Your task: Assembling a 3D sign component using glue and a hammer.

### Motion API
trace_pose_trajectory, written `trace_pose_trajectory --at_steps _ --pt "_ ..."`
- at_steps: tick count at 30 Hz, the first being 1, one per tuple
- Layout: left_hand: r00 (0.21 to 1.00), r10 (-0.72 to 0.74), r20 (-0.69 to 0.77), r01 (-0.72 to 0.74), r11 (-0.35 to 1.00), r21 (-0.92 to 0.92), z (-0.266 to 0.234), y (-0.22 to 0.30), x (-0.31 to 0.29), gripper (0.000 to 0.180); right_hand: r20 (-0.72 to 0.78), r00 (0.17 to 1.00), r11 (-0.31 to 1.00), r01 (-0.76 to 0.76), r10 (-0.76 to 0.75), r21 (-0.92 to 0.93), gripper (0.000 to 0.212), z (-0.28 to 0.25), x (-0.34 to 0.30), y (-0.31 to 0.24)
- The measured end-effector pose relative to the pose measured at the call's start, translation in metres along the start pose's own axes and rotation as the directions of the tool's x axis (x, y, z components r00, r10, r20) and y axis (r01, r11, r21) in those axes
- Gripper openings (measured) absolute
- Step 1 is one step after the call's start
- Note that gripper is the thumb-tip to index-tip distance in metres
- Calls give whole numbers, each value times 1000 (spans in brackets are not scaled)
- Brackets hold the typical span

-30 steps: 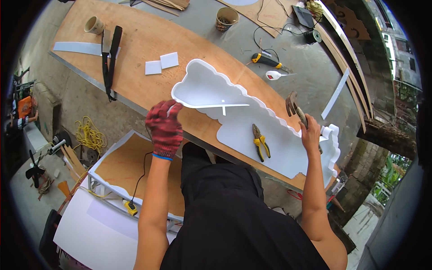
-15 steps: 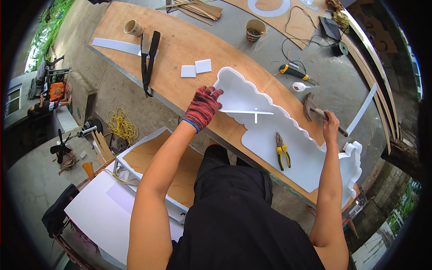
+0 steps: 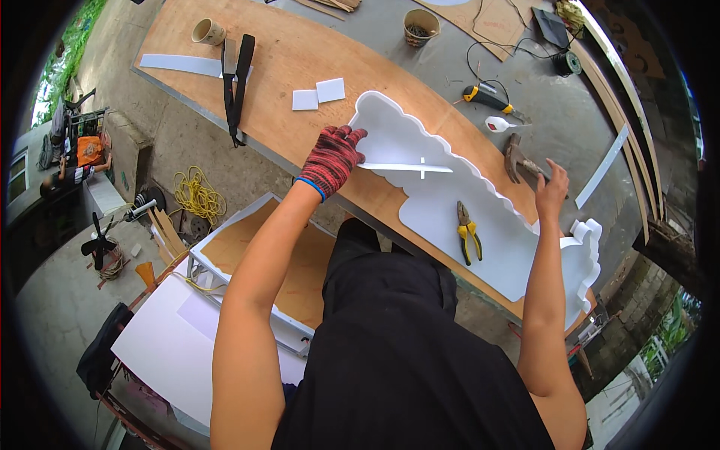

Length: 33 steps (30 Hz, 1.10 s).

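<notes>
My left hand [image 3: 334, 159], in a red and black knit glove with a blue cuff, grips the left end of a shallow white scalloped-edge panel [image 3: 487, 232]. A thin white strip with a short crosspiece [image 3: 405, 168] stands on the panel by its fingertips. Yellow-and-black pliers [image 3: 469, 232] lie on the panel. My bare right hand [image 3: 551, 192] is over the handle of a hammer [image 3: 516, 159], its fingers apart. Part of the handle is hidden by that hand.
On the plywood board [image 3: 277, 60] lie two white squares [image 3: 318, 94], black-handled shears [image 3: 238, 90] and a paper cup [image 3: 208, 31]. Farther right are a cup of nails [image 3: 420, 28], a yellow-black cutter [image 3: 487, 99] and a glue bottle [image 3: 498, 124]. A person [image 3: 71, 176] is at far left.
My right hand has loosened its fingers from around the hammer handle. My left hand keeps its place on the panel. The whole view has shifted slightly.
</notes>
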State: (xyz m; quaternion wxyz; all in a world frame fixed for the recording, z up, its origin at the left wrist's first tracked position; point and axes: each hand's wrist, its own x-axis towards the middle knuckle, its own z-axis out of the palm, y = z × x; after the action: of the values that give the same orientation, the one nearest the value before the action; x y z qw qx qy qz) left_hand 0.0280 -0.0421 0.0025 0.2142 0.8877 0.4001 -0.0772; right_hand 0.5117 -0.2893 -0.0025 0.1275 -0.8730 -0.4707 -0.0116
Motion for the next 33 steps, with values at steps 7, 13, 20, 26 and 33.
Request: trace_pose_trajectory --at_steps 7,13,20,26,33 --pt "995 39 93 -42 999 23 1 -11 8 53 -46 995 868 103 -93 485 25 -46 -50 -130" --pt "988 111 111 -128 978 164 -14 -2 8 38 153 830 767 404 -537 498 44 -19 -72 -235" --pt "981 194 -15 -186 958 218 -6 -4 -7 28 228 687 702 559 -690 441 43 51 -55 -269" --pt "840 39 -541 -85 995 -60 7 2 -45 29 288 637 693 592 -715 412 30 63 -40 -274" --pt "785 -565 254 279 -44 -959 90 26 -66 36 283 636 689 594 -718 414 28 60 -35 -282"
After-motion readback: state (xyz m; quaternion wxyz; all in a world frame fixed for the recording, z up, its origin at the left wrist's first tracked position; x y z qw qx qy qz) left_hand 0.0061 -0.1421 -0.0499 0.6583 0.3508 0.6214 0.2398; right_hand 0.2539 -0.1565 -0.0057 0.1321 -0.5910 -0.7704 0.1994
